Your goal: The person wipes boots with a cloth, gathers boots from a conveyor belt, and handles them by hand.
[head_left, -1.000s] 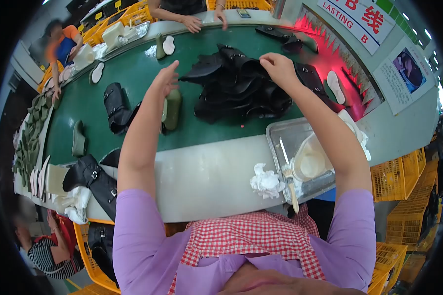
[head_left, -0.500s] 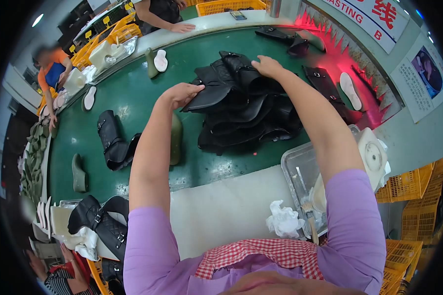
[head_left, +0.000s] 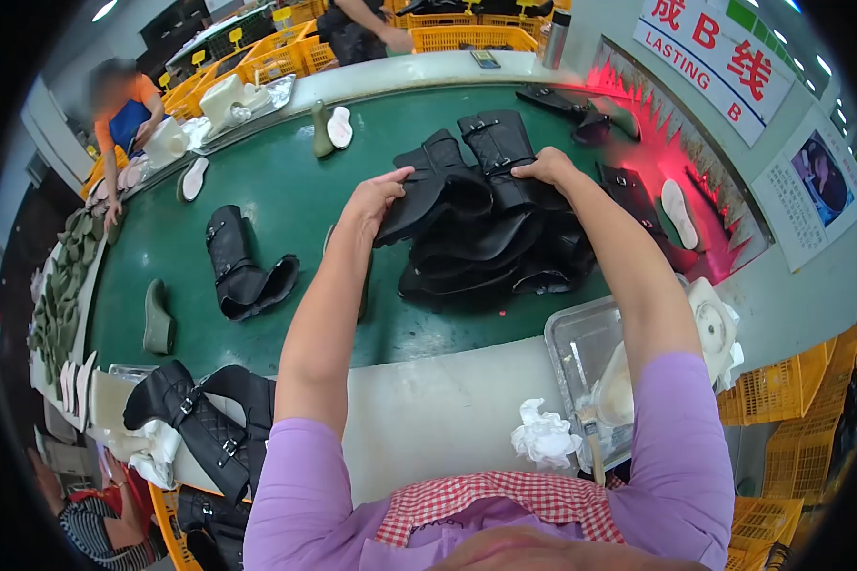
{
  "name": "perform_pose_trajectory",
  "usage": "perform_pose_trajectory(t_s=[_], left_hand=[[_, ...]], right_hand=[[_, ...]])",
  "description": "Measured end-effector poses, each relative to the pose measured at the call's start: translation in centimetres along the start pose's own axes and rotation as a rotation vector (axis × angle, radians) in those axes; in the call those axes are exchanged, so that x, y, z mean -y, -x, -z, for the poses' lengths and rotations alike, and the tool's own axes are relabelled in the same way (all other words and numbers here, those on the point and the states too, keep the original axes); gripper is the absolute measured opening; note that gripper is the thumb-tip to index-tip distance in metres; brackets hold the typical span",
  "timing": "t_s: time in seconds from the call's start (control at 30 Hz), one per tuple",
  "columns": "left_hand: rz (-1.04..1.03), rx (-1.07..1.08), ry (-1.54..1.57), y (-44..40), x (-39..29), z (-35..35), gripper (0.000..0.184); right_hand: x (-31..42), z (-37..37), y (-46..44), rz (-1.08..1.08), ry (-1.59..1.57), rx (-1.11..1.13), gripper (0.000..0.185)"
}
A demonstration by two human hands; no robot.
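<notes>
Two uppermost boot shafts have spread apart since the earlier frame: the left boot shaft (head_left: 435, 181) and the right boot shaft (head_left: 497, 150) now show a clearer gap between their upper ends, and the right hand (head_left: 554, 169) sits lower against its piece. Both shafts lie atop the black heap (head_left: 476, 249), the landmark for all places given below. At the heap's left side, the left hand (head_left: 376, 200) is clamped on the edge of the left boot shaft; at its right side, the right hand pinches the right boot shaft near a strap, thumb uppermost. Holding from opposite sides probably keeps the soft pieces from folding or sliding together. Overlapped stacking likely saves room on the green belt (head_left: 124, 266) beneath the heap. Well left of it lies a single black boot (head_left: 229, 249), with a small green boot (head_left: 157, 319) farther left. Nearer the wearer than the heap, and to its right, stands a metal tray (head_left: 567, 352) with a brush (head_left: 595, 447) at its near end, probably kept within easy reach. Overlap makes the lower pieces impossible to count; the right fingertips are hidden. Beyond the heap, a co-worker's hand (head_left: 396, 40) is blurred, and the arm is cut off by the upper border.
</notes>
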State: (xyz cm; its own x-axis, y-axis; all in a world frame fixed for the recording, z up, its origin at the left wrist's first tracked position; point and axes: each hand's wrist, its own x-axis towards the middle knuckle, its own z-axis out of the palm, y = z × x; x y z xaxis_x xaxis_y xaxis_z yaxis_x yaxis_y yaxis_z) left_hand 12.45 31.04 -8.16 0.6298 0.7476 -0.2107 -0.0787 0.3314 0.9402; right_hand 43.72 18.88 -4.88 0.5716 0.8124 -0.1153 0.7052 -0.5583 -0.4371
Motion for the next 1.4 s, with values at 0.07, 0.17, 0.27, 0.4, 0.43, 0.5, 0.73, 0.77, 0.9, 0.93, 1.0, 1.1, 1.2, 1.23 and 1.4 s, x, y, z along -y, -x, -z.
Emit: perform_pose_trajectory(t_s=[0.07, 0.17, 0.27, 0.4, 0.43, 0.5, 0.73, 0.77, 0.9, 0.93, 1.0, 1.1, 1.2, 1.23, 1.4], left_hand=[[-0.085, 0.006, 0.118, 3.3, -2.3, -1.3, 0.05], [-0.308, 0.082, 0.096, 6.9, -3.8, -1.9, 0.059], [-0.401, 0.221, 0.306, 9.1, -2.9, -2.1, 0.071], [-0.335, 0.354, 0.581, 11.7, -0.7, -3.7, 0.056], [-0.335, 0.36, 0.584, 11.6, -0.3, -4.6, 0.056], [-0.538, 0.514, 0.12, 11.7, 0.5, -5.8, 0.043], [-0.385, 0.975, 0.78, 15.1, 4.8, -8.8, 0.041], [-0.283, 1.093, 0.979, 15.9, 4.9, -8.9, 0.043], [-0.204, 0.631, 0.773, 21.4, 3.4, -8.7, 0.051], [-0.224, 0.557, 0.803, 22.3, 2.7, -8.9, 0.052], [-0.242, 0.483, 0.828, 23.2, 2.5, -8.5, 0.053], [-0.246, 0.357, 0.856, 23.9, 3.8, -6.3, 0.055], [-0.254, 0.512, 0.714, 25.3, 4.0, -4.8, 0.061], [-0.261, 0.455, 0.571, 25.8, 4.0, -4.7, 0.062], [-0.236, 0.247, 0.249, 27.8, 3.1, -5.9, 0.062]], right_hand=[[0.7, 0.9, 0.4, 0.025, 0.003, 0.016, 0.081], [0.5, -0.4, 0.3, 0.154, 0.01, 0.056, 0.07], [1.1, -2.1, 4.2, 0.282, 0.406, -0.015, 0.061], [4.9, -0.1, 6.9, 0.472, -0.184, 0.003, 0.067], [5.9, 0.5, 7.7, 0.458, -0.653, 0.225, 0.063], [7.8, 2.1, 10.6, 0.424, -1.115, 0.439, 0.058], [11.1, 5.2, 18.4, 0.345, -1.818, 0.394, 0.041], [11.3, 5.8, 18.8, 0.346, -1.822, 0.39, 0.041], [11.7, 7.5, 20.1, 0.437, -1.613, 0.345, 0.032], [11.7, 7.6, 20.4, 0.451, -1.603, 0.346, 0.031], [11.5, 7.9, 21.0, 0.467, -1.596, 0.344, 0.03], [11.0, 8.1, 22.0, 0.488, -1.553, 0.336, 0.028], [10.4, 7.9, 22.4, 0.486, -1.457, 0.321, 0.029], [10.3, 7.7, 22.7, 0.484, -1.425, 0.31, 0.029], [10.2, 7.6, 25.1, 0.467, -1.279, 0.271, 0.029]])
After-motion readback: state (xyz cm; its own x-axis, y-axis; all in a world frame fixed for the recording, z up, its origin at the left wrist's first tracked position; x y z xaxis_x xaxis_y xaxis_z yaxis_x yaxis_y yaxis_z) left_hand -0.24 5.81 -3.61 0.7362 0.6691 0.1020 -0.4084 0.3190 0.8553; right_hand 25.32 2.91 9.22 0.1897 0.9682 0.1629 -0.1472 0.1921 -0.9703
